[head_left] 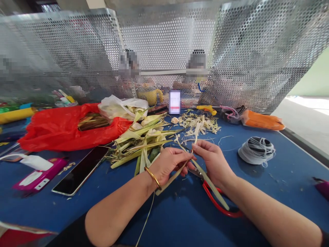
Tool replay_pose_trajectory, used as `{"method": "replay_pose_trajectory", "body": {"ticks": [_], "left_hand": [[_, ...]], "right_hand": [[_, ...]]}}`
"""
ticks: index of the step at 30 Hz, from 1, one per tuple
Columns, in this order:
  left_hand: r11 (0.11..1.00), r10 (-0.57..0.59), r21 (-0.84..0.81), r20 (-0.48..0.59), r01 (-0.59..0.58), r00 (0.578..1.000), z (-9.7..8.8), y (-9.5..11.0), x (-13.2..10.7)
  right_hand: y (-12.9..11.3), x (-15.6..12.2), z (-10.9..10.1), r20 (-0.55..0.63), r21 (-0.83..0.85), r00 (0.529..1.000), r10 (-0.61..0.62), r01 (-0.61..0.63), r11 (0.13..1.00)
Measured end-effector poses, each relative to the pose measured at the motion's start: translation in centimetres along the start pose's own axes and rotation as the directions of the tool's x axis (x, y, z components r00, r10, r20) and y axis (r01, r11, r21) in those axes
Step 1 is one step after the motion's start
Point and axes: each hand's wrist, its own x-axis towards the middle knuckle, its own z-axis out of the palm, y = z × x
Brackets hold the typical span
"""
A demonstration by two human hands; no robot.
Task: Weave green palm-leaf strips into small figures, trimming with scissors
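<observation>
My left hand (168, 163), with a gold bangle at its wrist, pinches pale green corn husk strips (212, 187) near the middle of the table. Close against it, my right hand (212, 159) grips the same strips from the right, thumb and forefinger together. One strip slants down to the right, another down to the left, and narrow ends stick up above the fingers. Red-handled scissors (218, 206) lie on the table beneath the hands, partly covered by a strip and the right hand. A thin string runs down below my left wrist.
A pile of corn husks (144, 137) lies left of centre, beside a red plastic bag (56, 128). Husk scraps (199, 123) are heaped behind the hands. A string spool (257, 151) stands right; a phone (82, 169) and purple power bank (42, 175) lie left. A perforated metal screen (167, 41) bounds the back.
</observation>
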Motion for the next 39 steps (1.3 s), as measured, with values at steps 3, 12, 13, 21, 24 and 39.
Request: {"method": "replay_pose_trajectory", "body": {"ticks": [3, 12, 13, 21, 24, 39], "left_hand": [[0.999, 0.015, -0.031, 0.031, -0.014, 0.999, 0.0, 0.1, -0.2], [1.000, 0.015, -0.023, 0.015, -0.014, 1.000, 0.4, 0.6, -0.6], [0.999, 0.021, -0.040, 0.010, -0.021, 1.000, 0.3, 0.6, -0.5], [0.960, 0.130, -0.234, -0.113, -0.154, 0.985, -0.5, 0.6, 0.3], [0.952, 0.122, -0.268, -0.115, -0.149, 0.986, -0.4, 0.6, 0.3], [0.921, 0.077, -0.368, -0.148, -0.127, 0.986, 0.2, -0.1, 0.3]], "right_hand": [[-0.4, 0.6, -0.7, -0.008, -0.193, 0.998, -0.059, 0.057, 0.980], [-2.1, 0.0, -1.6, 0.124, -0.587, 0.826, -0.549, 0.507, 0.631], [-2.2, -0.1, -1.6, 0.134, -0.598, 0.807, -0.575, 0.528, 0.603], [-2.3, -0.8, -1.6, 0.823, -0.500, 0.367, -0.433, 0.830, -0.246], [-1.4, -0.9, -1.3, 0.851, -0.468, 0.302, -0.429, 0.808, -0.358], [-1.2, -1.1, -1.0, 0.866, -0.398, 0.248, -0.434, 0.867, -0.299]]}}
